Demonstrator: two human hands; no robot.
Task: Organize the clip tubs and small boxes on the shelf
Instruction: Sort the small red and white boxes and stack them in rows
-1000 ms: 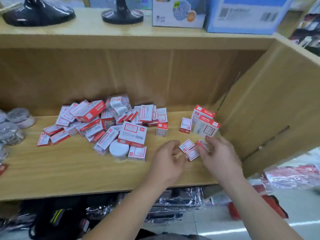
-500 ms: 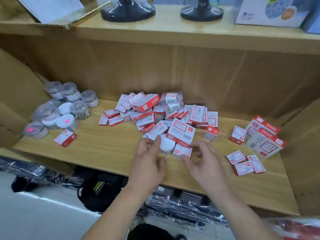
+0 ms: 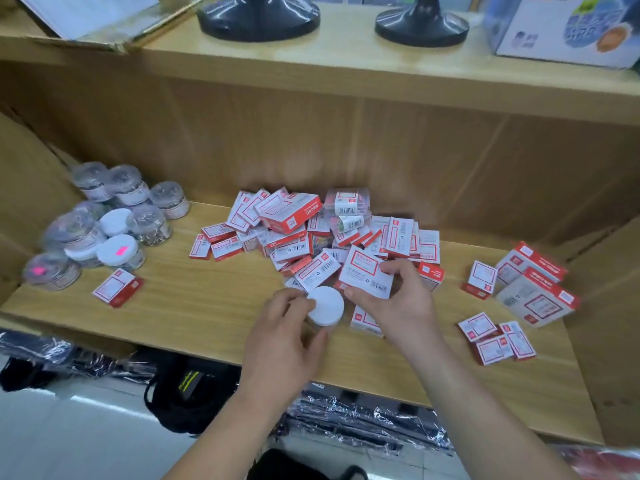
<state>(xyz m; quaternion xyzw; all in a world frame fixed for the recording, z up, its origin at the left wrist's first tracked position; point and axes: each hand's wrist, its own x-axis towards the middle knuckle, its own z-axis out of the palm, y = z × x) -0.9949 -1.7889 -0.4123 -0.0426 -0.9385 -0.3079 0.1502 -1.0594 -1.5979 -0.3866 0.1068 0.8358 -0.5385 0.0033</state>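
- Left hand curls its fingers round a white-lidded round plastic tub at the wooden shelf front; the tub's body is mostly hidden.
- Right hand pinches a red-and-white cardboard box beside it; the print is blurred.

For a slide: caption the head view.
Sorting: left hand grips a tub, right hand holds a box by the pile.

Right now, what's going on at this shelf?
A person is sorting small stationery on a wooden shelf. The left hand grips a white-lidded tub at the front of the heap of boxes. The right hand holds a red-and-white box just behind it. The other tubs are grouped at the left end, and a few boxes sit apart at the right. Most boxes lie jumbled in the middle.
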